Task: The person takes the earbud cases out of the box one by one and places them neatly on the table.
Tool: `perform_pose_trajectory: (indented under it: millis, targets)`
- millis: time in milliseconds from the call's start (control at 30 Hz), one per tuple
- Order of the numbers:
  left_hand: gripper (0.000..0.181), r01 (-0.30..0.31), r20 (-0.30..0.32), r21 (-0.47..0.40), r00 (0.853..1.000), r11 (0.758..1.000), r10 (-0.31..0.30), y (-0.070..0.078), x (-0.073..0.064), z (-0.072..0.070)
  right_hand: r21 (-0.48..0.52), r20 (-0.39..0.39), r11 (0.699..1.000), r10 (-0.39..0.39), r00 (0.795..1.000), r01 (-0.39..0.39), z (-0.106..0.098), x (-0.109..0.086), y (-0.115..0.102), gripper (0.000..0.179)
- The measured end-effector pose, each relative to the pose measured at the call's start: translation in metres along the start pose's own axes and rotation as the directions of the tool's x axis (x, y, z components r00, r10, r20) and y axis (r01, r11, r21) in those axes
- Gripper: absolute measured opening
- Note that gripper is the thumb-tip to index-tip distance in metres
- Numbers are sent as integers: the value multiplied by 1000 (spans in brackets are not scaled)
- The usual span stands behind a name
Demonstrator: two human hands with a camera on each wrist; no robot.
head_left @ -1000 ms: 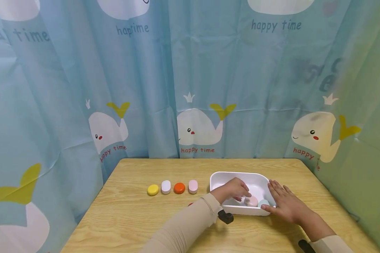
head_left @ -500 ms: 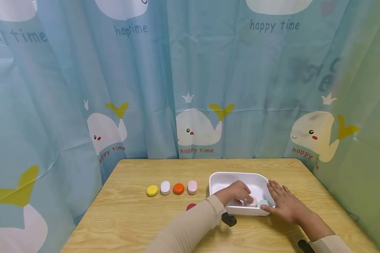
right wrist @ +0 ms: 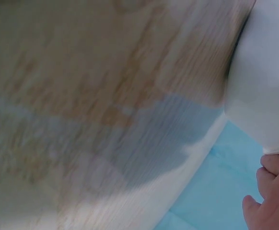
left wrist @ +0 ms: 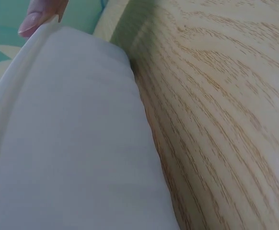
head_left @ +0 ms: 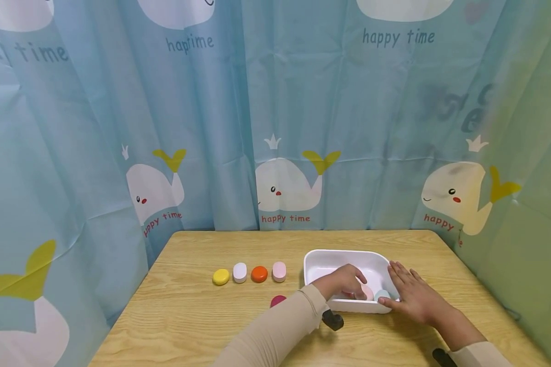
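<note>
A white rectangular tray with rounded corners (head_left: 317, 259) stands on the wooden table in the head view. My left hand (head_left: 346, 282) reaches down into it, fingers bent beside a pale pink rounded piece (head_left: 368, 292). What lies under that palm is hidden, so a grip is not visible. A pale mint piece (head_left: 382, 294) sits in the tray's near right corner. Flat against the tray's right end rests my right hand (head_left: 415, 297), fingers straight. Over the tray's rim in the left wrist view, only a fingertip (left wrist: 31, 23) shows.
Left of the tray, a row holds a yellow round piece (head_left: 221, 277), a white oval one (head_left: 240, 272), an orange-red round one (head_left: 259, 273) and a pink oval one (head_left: 279, 271). A crimson piece (head_left: 278, 301) is partly behind the left sleeve. A whale-print curtain (head_left: 229, 193) hangs behind.
My left hand has shifted slightly right and down inside the tray, covering more of the pale pink piece. The crimson piece shows more beside the sleeve. My right hand stays put.
</note>
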State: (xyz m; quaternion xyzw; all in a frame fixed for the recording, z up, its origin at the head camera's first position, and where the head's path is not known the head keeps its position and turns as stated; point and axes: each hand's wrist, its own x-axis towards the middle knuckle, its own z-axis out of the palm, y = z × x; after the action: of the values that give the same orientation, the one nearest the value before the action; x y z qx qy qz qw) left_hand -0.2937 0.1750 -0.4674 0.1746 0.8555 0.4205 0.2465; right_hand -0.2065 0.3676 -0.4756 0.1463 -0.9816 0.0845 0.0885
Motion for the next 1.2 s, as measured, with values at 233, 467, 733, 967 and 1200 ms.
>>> perform_pose_trajectory:
  millis: [233, 467, 733, 967, 1200]
  targets:
    - [27, -18, -5, 88, 1000, 996, 18, -2, -1, -4, 5, -10, 1000, -9, 1000, 9, 0, 1, 0, 91]
    - [28, -41, -21, 18, 999, 999, 42, -6, -5, -12, 10, -8, 1000, -6, 1000, 6, 2, 2, 0, 91]
    - [21, -72, -35, -26, 997, 997, 71, -13, -13, -17, 12, 1, 1000, -3, 1000, 3, 3, 0, 0, 92]
    - [17, -95, -50, -70, 995, 993, 92, -17, -20, -23, 25, 9, 1000, 13, 1000, -13, 3, 0, 0, 92]
    - [15, -135, -59, -187, 990, 973, 126, -22, -23, -33, 25, 20, 1000, 19, 1000, -19, -1, 1, -1, 92]
